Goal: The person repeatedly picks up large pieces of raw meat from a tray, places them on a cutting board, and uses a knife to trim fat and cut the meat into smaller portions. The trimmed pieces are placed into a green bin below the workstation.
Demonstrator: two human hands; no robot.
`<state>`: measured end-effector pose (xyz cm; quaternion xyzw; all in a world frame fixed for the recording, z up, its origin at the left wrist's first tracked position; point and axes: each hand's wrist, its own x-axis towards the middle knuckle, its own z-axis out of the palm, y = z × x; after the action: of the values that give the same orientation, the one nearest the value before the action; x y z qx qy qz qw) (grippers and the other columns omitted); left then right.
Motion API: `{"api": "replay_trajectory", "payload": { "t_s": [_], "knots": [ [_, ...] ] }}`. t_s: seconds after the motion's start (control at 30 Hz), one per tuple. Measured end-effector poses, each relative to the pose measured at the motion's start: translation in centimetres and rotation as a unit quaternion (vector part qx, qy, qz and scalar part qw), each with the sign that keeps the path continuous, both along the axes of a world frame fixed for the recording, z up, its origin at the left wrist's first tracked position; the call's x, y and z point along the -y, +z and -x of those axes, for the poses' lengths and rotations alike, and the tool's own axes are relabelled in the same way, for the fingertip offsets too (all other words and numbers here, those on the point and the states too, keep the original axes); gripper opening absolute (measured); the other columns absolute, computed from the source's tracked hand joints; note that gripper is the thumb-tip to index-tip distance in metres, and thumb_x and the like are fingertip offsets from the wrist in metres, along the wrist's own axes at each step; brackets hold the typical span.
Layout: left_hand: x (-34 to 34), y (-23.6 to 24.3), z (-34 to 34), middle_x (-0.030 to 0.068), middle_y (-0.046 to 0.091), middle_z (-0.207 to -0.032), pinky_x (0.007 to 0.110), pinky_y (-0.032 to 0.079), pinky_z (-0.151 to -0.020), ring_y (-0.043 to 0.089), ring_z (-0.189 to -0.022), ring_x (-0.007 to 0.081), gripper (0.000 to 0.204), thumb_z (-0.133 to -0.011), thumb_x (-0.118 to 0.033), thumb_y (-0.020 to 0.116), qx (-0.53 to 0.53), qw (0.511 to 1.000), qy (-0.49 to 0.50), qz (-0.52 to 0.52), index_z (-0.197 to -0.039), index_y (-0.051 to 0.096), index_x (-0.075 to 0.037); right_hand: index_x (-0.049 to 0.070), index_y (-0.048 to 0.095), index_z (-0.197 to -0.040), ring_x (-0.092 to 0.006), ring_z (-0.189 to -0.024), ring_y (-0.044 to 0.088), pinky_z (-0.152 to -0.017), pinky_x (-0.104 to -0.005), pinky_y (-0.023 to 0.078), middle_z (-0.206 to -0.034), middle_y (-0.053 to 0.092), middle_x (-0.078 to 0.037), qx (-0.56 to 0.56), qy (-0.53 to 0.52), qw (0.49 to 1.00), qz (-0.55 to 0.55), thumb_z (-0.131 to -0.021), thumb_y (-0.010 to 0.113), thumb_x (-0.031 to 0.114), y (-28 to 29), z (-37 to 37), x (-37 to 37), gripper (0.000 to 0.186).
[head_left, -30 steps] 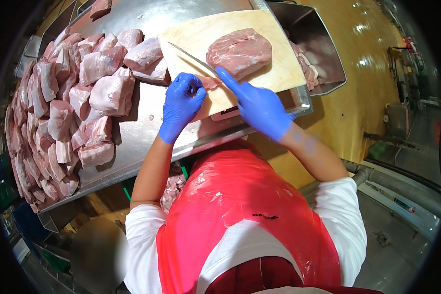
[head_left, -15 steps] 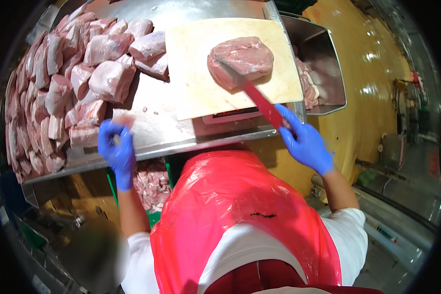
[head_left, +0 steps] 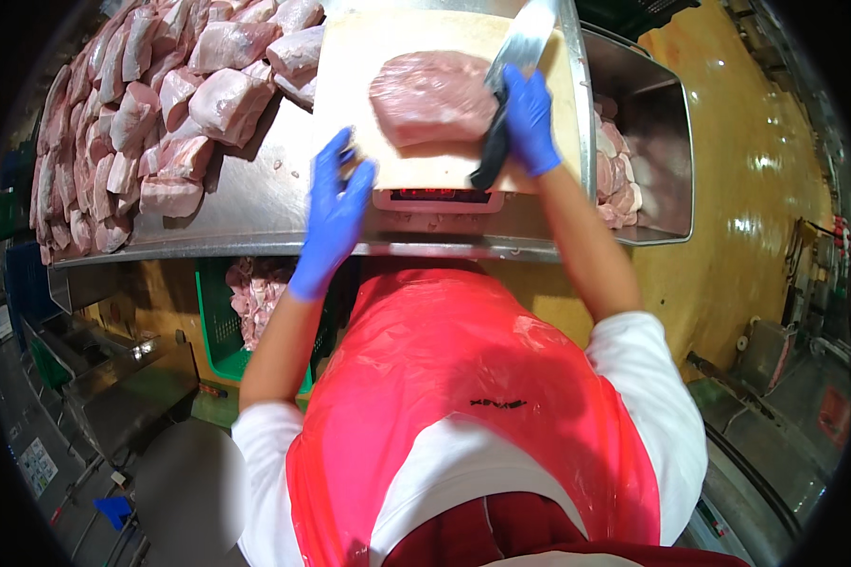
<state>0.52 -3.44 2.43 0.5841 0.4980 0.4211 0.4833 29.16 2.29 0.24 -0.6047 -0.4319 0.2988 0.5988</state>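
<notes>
At upper centre, a blue-gloved right hand (head_left: 531, 123) grips a black-handled steel knife (head_left: 523, 47) beside rounded pink raw meat (head_left: 435, 99); the blue-gloved left hand (head_left: 335, 213) spreads loosely, empty.

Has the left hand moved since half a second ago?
Yes, the left hand moved right, away from the meat pile, toward the cutting board.

A blue-gloved left hand (head_left: 336, 203) and a blue-gloved right hand (head_left: 531, 121) are making two. The right fingers are holding one black-handled steel knife (head_left: 520, 52); one rounded pale-pink slab of meat (head_left: 430, 102) is lying between both hands' fingers, on one cream rectangular cutting board (head_left: 347, 90). Right of the right fingers, one grey steel bin (head_left: 667, 142) is standing; below the left fingers, one green plastic crate (head_left: 215, 317). Left of those, dozens of pale-pink meat blocks (head_left: 123, 123) are overlapping, defying exact count.
</notes>
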Motion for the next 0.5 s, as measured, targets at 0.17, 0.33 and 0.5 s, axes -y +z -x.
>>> {"api": "replay_trajectory", "payload": {
  "t_s": [0.17,0.33,0.5],
  "knots": [
    [-16.2,-0.4,-5.9,0.0191,0.061,-0.136,0.036,0.040,-0.113,0.057,-0.127,0.0260,0.048,-0.101,-0.023,0.053,0.020,0.977,-0.191,-0.094,-0.139,0.052,0.007,0.002,0.055,-0.102,-0.0172,-0.073,0.061,-0.068,-0.0334,0.050,-0.083,0.063,-0.009,-0.112,0.079,0.986,0.090,-0.104,0.058,0.025,2.4,7.3,7.8,0.023],
    [-17.0,1.2,-9.3,0.0206,0.060,-0.136,0.040,0.043,-0.111,0.055,-0.129,0.0356,0.040,-0.100,-0.020,0.054,-0.219,0.892,-0.243,-0.312,-0.136,0.059,-0.003,0.007,0.053,-0.103,-0.0099,-0.055,0.056,-0.045,-0.0255,0.044,-0.074,0.058,-0.001,-0.180,0.092,0.970,0.133,-0.104,0.058,0.020,4.4,4.6,9.9,0.014],
    [-1.4,-0.9,-0.8,0.0154,0.062,-0.134,0.048,0.042,-0.109,0.054,-0.132,0.0370,0.029,-0.079,-0.005,0.071,-0.260,0.865,-0.178,-0.390,-0.107,0.068,-0.010,0.005,0.055,-0.121,-0.0255,-0.073,0.068,-0.071,-0.0415,0.054,-0.083,0.066,-0.014,0.218,0.188,0.930,0.229,-0.101,0.061,0.020,4.5,-1.2,14.4,0.026]
  ]
}}
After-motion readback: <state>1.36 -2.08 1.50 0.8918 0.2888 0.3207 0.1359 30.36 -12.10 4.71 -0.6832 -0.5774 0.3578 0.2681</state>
